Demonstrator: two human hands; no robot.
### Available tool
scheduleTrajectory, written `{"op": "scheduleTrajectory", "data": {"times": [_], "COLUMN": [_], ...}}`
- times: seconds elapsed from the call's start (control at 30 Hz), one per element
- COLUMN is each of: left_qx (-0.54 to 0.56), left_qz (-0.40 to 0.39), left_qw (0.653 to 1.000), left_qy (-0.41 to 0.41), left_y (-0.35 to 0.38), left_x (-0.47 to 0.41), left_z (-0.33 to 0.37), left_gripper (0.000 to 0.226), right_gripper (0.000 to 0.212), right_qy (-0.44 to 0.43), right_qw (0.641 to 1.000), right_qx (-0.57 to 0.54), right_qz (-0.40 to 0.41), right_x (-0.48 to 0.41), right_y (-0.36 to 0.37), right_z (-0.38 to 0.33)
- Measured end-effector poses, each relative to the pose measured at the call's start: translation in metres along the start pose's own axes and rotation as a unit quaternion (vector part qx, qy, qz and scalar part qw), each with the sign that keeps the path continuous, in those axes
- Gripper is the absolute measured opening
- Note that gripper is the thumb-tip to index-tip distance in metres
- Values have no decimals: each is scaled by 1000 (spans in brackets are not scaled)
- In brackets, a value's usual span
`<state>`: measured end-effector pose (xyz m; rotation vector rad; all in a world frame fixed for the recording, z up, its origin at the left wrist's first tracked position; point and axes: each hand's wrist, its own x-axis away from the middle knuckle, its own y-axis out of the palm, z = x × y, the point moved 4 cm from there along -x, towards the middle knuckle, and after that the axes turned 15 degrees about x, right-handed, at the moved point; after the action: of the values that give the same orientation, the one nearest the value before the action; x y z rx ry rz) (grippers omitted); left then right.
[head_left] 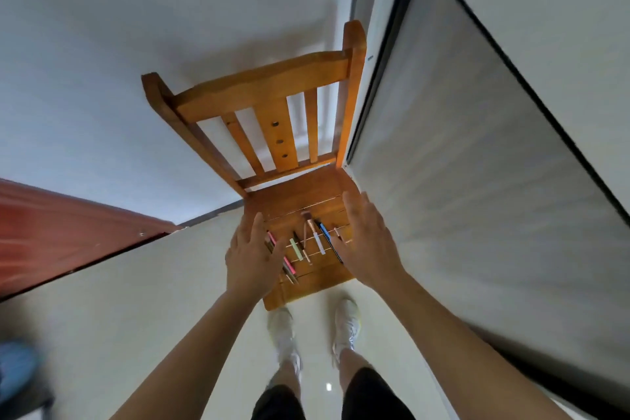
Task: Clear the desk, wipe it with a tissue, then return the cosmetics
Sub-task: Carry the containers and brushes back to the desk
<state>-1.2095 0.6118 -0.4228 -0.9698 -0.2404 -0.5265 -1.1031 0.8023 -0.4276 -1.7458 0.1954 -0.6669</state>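
Note:
Several slim cosmetics lie side by side on the seat of a wooden chair: a pink pencil, a pale green stick, a makeup brush, a white tube and a blue pencil. My left hand hovers over the left end of the row, fingers spread, holding nothing. Spread open and empty as well, my right hand is over the right end. Each hand hides part of the row. No desk or tissue is in view.
The chair stands against a white wall, its back facing me. A dark-framed grey panel runs along the right. A reddish wooden surface is at the left. My white shoes stand on the pale floor.

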Motion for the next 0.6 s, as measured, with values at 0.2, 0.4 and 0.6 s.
{"op": "scheduleTrajectory", "data": {"times": [0.2, 0.4, 0.6], "left_qx": [24, 51, 42], "left_qz": [-20, -11, 39], "left_qw": [991, 979, 974], "left_qy": [-132, -197, -220], "left_y": [89, 165, 214], "left_x": [-50, -91, -115], "left_z": [-69, -139, -183], "left_gripper": [78, 87, 80], "right_gripper": [93, 91, 71], "right_qy": [40, 63, 111], "right_qw": [995, 989, 984], "right_qx": [5, 20, 50], "right_qz": [-96, -134, -128], "right_x": [-39, -65, -83], "right_y": [118, 220, 278], "right_z": [23, 34, 44]}}
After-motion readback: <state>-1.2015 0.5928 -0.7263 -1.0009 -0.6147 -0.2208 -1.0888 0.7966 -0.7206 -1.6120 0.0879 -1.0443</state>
